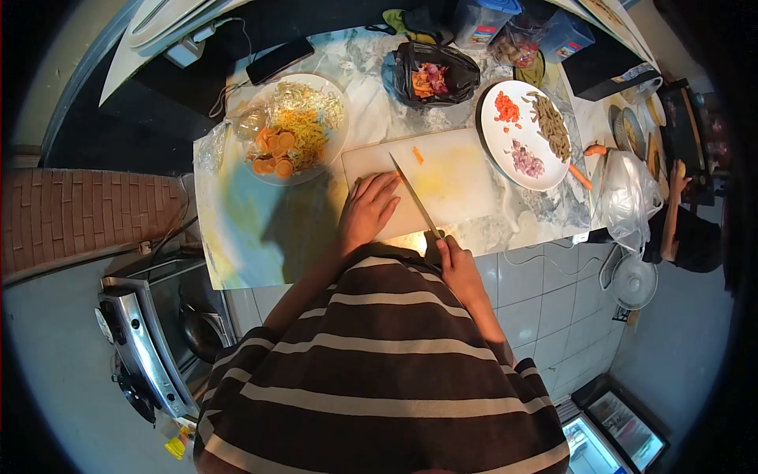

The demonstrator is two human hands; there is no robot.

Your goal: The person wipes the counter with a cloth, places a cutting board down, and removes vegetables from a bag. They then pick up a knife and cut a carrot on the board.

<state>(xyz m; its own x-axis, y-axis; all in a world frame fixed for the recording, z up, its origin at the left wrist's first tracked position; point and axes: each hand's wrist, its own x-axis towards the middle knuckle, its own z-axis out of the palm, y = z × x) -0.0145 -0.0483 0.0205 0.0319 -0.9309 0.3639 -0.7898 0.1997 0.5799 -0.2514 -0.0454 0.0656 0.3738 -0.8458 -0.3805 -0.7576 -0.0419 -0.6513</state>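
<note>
My right hand [458, 268] grips the dark handle of a knife [414, 195], whose long blade slants up and left across the white cutting board [462, 201]. My left hand [371, 209] rests on the board's left side with its fingers bent and close together. At its fingertips, beside the blade, a bit of orange carrot [398, 177] shows; the rest is hidden under the fingers. Thin carrot strips [418, 155] lie on the board beyond the knife tip.
At left, a plate [335, 88] holds shredded vegetables and carrot slices [276, 144]. Right of the board, a white plate [499, 142] carries several chopped piles. A black bag [403, 75] with scraps stands behind. Whole carrots [580, 177] lie right, near another person's arm [671, 217].
</note>
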